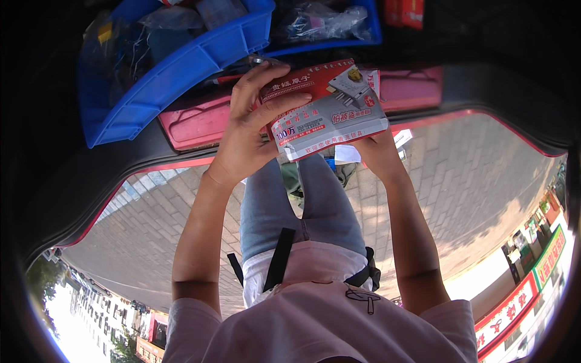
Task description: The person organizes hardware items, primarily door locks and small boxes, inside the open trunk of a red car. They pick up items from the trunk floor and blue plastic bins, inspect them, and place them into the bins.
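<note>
A red and silver cardboard box (333, 112) with printed lock hardware is raised in front of me over the rim of a vehicle's open back. My left hand (248, 118) grips its left end, with the thumb and fingers bent over the face and edge. My right hand (376, 148) holds it from beneath at the right end, its fingers mostly hidden by the box. A small metal piece (259, 62) shows just above my left fingers; what it belongs to is unclear.
Two blue plastic bins (124, 124) (357, 41) hold bagged items. Red boxes (404, 13) are at the top right. A pink-red trim (414, 91) runs behind my hands. Below are my legs, brick paving (448, 181) and shopfront signs (508, 308).
</note>
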`<state>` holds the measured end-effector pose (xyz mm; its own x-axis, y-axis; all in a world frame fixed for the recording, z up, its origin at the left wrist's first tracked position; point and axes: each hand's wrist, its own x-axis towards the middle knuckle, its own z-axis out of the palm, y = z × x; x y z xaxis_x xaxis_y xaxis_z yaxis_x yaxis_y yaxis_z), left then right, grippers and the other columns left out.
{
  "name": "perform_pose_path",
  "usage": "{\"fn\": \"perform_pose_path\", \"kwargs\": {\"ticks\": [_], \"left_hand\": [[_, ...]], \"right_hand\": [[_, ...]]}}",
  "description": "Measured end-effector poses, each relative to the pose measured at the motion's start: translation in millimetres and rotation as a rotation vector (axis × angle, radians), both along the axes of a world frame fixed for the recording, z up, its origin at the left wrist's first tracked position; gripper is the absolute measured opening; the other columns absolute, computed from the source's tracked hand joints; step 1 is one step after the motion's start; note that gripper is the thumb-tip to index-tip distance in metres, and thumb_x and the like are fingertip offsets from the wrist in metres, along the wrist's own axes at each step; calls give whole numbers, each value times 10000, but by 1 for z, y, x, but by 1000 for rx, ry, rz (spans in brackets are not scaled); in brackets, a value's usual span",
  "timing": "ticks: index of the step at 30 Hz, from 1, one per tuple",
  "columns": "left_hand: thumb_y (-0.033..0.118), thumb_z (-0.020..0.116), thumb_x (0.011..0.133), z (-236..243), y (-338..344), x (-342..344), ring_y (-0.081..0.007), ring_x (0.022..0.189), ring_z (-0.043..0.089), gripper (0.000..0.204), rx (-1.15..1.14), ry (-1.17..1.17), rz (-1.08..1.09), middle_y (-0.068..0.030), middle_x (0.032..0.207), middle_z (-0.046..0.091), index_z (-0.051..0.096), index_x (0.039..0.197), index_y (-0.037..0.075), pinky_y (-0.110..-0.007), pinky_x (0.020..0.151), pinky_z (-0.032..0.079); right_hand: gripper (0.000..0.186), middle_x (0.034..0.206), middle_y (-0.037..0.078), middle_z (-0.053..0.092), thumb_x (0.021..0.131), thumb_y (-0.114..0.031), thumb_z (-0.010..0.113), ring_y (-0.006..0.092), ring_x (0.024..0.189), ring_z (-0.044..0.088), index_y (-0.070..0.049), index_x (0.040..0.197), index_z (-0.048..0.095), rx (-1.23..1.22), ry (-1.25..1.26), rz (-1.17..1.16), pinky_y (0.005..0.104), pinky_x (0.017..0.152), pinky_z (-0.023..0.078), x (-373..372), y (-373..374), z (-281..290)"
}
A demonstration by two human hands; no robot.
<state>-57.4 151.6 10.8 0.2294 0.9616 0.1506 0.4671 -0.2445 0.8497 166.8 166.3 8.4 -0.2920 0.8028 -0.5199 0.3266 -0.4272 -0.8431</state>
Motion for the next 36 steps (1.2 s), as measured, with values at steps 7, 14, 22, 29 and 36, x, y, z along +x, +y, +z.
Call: {"fn": "perform_pose_path", "kwargs": {"ticks": [7,14,22,29,36], "left_hand": [[379,858,474,28,11,5,-371,1264,356,851,-284,317,-119,-128,1377,353,473,1179,99,-485,1001,335],[298,812,611,21,32,24,-372,1161,464,814,-89,526,-156,-165,1298,443,417,1303,127,-460,950,397],[275,778,644,17,56,30,-359,1104,524,838,-33,540,-265,-166,1312,453,388,1382,202,-429,902,463],[293,756,674,18,61,41,-367,1168,457,820,-42,588,-315,-175,1356,391,372,1394,207,-440,971,394],[392,722,694,17,51,48,-369,1162,409,777,28,688,-317,-185,1401,300,379,1386,314,-566,954,322]], "right_hand": [[692,1334,107,435,640,-56,771,237,1209,466,-55,1270,483,178,184,-3,371,1011,397,2,6,3],[613,1283,100,490,759,-132,710,234,1232,441,-75,1311,449,89,195,-49,435,1040,352,17,13,13],[552,1203,125,532,755,-173,731,219,1117,530,-21,1237,510,196,198,-148,347,955,443,20,19,2],[550,1205,124,520,755,-142,723,225,1125,521,-19,1238,492,169,148,-192,354,963,428,26,18,2],[548,1219,139,504,758,-66,671,225,1160,499,-1,1259,459,107,315,-246,341,994,387,27,15,-4]]}}
